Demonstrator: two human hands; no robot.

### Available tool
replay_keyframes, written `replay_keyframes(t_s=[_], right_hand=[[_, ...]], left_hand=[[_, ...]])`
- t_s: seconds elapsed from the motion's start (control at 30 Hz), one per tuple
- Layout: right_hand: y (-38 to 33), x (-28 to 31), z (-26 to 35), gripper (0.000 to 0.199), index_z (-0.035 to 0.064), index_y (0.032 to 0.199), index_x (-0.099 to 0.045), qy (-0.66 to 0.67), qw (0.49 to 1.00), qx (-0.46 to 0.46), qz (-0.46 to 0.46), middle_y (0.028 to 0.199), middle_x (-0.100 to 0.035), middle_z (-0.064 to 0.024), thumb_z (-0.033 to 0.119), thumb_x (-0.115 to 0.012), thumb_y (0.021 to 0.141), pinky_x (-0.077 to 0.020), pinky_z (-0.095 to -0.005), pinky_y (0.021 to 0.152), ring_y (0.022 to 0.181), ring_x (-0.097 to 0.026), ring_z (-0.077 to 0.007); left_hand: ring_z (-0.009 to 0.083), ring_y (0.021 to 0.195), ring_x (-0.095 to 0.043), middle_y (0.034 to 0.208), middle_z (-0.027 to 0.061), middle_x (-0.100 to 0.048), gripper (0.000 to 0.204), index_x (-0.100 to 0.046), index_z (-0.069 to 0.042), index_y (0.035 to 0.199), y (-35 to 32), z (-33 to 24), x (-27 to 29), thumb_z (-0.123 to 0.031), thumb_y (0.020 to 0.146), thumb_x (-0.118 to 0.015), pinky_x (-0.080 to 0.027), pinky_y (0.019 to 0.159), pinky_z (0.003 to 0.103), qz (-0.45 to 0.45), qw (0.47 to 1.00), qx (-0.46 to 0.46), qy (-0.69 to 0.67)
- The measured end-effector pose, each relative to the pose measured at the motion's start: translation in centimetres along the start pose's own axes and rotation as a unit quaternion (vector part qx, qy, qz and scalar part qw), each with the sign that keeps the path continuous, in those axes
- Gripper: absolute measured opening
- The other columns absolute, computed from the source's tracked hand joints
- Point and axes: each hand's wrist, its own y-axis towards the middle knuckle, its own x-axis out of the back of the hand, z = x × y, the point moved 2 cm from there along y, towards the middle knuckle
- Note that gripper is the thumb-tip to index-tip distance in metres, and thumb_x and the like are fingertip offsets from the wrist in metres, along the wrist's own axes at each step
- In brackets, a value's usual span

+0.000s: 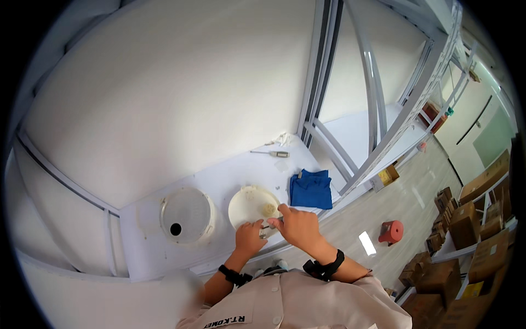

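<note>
My left hand [250, 239] is closed, its fingertips pinching a small metallic piece [263, 234] that is too small to name. Opposite it, my right hand [300, 226] is closed around a small tool with a thin shaft [267, 226], which points toward the left fingers. Most of the tool is hidden in the grip. Both hands are at the near rim of a round, cream-white shallow housing [236, 207]. A pale yellowish round part [269, 209] sits inside the housing, close to my right thumb.
Left of the hands lies a round white lidded part [189, 211] with a black hole. A folded blue cloth [310, 190], a grey-handled screwdriver [279, 154] and crumpled white tissue [284, 139] lie on the white table [139, 249]. A metal frame [312, 82], red stool [390, 232] and cardboard boxes [464, 223] stand rightward.
</note>
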Motion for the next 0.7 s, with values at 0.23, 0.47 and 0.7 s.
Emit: replay_keyframes(t_s=[0.23,0.47,0.7], right_hand=[[0.1,1.1,0.1,0.048,0.0034,0.121,-0.056,0.095,0.986,0.098,-0.092,0.106,-0.064,-0.0186,0.028,-0.08,0.088,-0.054,-0.0414,0.057,0.089,-0.07,-0.0363],[0.7,0.1,-0.3,0.045,0.0054,0.119,-0.055,-0.025,0.995,-0.059,0.078,0.092,-0.065,-0.0155,0.026,-0.08,0.089,-0.0541,-0.0418,0.056,0.075,-0.07,-0.0372],[0.2,1.1,-0.1,0.036,0.0059,0.111,-0.059,0.06,0.985,0.103,-0.124,0.09,-0.063,-0.0144,0.031,-0.077,0.092,-0.0525,-0.0436,0.053,0.073,-0.068,-0.0367]], left_hand=[[0.0298,0.105,-0.07,0.11,0.0021,-0.079,0.07,-0.068,-0.011,0.132,-0.1,-0.2,0.0,-0.024,0.066,-0.088,-0.054,0.097,0.045,-0.015,1.0,-0.007,0.002],[0.0336,0.1,-0.07,0.108,0.0034,-0.08,0.073,-0.067,-0.01,0.131,-0.2,0.4,-0.4,-0.027,0.065,-0.092,-0.056,0.091,0.046,-0.033,0.999,-0.019,0.001],[0.03,0.108,-0.069,0.111,0.0019,-0.079,0.07,-0.068,-0.011,0.132,-0.2,-0.1,-0.1,-0.024,0.067,-0.09,-0.053,0.098,0.044,-0.005,1.0,0.005,-0.012]])
